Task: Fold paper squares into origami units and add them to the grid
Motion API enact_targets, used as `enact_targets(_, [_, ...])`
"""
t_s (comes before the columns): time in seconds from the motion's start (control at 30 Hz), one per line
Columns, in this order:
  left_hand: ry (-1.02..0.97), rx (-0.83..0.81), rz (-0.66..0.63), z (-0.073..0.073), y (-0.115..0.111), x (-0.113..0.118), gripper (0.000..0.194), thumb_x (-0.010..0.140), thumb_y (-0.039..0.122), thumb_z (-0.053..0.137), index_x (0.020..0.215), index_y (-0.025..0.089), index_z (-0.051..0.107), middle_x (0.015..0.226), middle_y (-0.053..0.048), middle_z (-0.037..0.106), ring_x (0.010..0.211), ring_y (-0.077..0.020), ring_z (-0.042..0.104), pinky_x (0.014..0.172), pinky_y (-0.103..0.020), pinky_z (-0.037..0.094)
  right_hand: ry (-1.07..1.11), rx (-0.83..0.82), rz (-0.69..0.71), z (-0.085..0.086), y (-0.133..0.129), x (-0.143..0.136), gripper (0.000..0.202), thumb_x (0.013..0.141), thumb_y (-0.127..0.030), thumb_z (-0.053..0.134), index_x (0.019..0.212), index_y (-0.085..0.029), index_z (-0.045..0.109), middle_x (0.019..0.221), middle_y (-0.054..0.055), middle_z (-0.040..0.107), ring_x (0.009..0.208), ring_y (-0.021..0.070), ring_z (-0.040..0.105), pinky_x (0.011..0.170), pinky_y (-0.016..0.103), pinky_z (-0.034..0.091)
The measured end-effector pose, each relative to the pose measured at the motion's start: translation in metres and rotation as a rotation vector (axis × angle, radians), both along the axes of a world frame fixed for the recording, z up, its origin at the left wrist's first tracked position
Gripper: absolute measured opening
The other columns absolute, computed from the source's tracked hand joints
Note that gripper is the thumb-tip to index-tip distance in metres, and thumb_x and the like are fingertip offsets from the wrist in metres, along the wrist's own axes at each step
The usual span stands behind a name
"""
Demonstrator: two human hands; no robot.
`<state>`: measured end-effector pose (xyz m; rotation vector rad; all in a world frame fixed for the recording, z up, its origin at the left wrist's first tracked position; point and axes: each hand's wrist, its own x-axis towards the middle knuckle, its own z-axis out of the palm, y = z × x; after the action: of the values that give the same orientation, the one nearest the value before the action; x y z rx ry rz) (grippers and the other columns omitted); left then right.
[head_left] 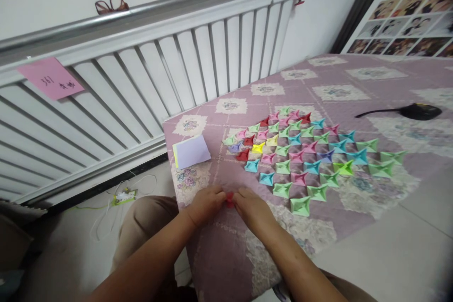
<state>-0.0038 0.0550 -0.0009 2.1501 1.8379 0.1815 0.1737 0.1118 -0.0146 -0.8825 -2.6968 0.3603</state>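
Observation:
A small red paper piece (230,199) lies between my two hands near the front edge of the table. My left hand (208,203) has its fingers closed on the left side of it, and my right hand (249,205) pinches its right side. Fingertips cover much of the paper, so its folds are hard to make out. Beyond and to the right, rows of folded paper shapes (283,167) in green, pink, blue, red and yellow stand on the cloth. A stack of lilac paper sheets (193,152) rests at the left, near the table's edge.
The patterned tablecloth (219,255) covers the table. A black object with a thin handle (421,111) lies at the far right. Behind the table is a white radiator (184,66) with a pink note (51,78). A power strip (124,197) sits on the floor.

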Motion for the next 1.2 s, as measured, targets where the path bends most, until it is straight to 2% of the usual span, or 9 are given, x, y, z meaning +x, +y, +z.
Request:
enact_targets(0.3, [0.062, 0.025, -0.115, 0.000, -0.012, -0.003, 0.027, 0.093, 0.022, 0.038, 0.104, 0.022, 0.064, 0.103, -0.006, 0.060, 0.092, -0.0209, 0.053, 0.084, -0.032, 0.041, -0.004, -0.011, 0.061, 0.002, -0.006, 0.004, 0.019, 0.086, -0.011, 0.049, 0.087, -0.019, 0.065, 0.091, 0.005, 0.062, 0.088, 0.0197, 0.053, 0.076, 0.030, 0.040])
enact_targets(0.53, [0.127, 0.092, -0.188, 0.004, -0.025, -0.002, 0.035, 0.096, 0.024, 0.035, 0.128, 0.025, 0.049, 0.113, -0.007, 0.059, 0.097, -0.0230, 0.055, 0.083, -0.034, 0.042, 0.004, -0.005, 0.049, -0.002, -0.011, 0.008, 0.025, 0.088, -0.014, 0.049, 0.105, -0.022, 0.066, 0.100, 0.006, 0.064, 0.097, 0.0215, 0.054, 0.085, 0.033, 0.040])
enact_targets(0.63, [0.194, 0.100, -0.212, 0.005, -0.027, 0.000, 0.036, 0.095, 0.024, 0.038, 0.131, 0.025, 0.044, 0.118, -0.008, 0.057, 0.099, -0.0235, 0.054, 0.083, -0.036, 0.044, 0.006, 0.015, 0.031, -0.002, -0.016, 0.012, 0.030, 0.089, -0.014, 0.048, 0.113, -0.022, 0.063, 0.104, 0.006, 0.064, 0.098, 0.0225, 0.054, 0.087, 0.035, 0.039])
enact_targets(0.73, [0.292, 0.101, -0.237, 0.006, -0.028, 0.001, 0.039, 0.095, 0.024, 0.039, 0.134, 0.022, 0.039, 0.120, -0.012, 0.054, 0.100, -0.0240, 0.053, 0.081, -0.038, 0.046, -0.010, 0.022, -0.026, -0.002, -0.023, 0.017, 0.030, 0.088, -0.013, 0.050, 0.113, -0.021, 0.063, 0.104, 0.008, 0.064, 0.100, 0.0242, 0.054, 0.088, 0.037, 0.038])
enact_targets(0.93, [0.374, 0.110, -0.242, 0.010, -0.028, 0.006, 0.037, 0.095, 0.024, 0.037, 0.132, 0.020, 0.041, 0.121, -0.013, 0.053, 0.100, -0.0240, 0.052, 0.078, -0.037, 0.047, -0.100, 0.073, -0.082, -0.003, -0.029, 0.023, 0.034, 0.087, -0.010, 0.049, 0.115, -0.024, 0.062, 0.116, 0.008, 0.063, 0.111, 0.0270, 0.050, 0.089, 0.041, 0.036])
enact_targets(1.2, [0.380, 0.112, -0.228, 0.009, -0.029, 0.008, 0.038, 0.096, 0.024, 0.036, 0.134, 0.020, 0.039, 0.121, -0.012, 0.053, 0.099, -0.0248, 0.052, 0.079, -0.038, 0.047, -0.083, 0.105, -0.119, -0.003, -0.028, 0.018, 0.027, 0.089, -0.019, 0.052, 0.115, -0.024, 0.061, 0.101, 0.007, 0.064, 0.099, 0.0238, 0.053, 0.082, 0.037, 0.036])
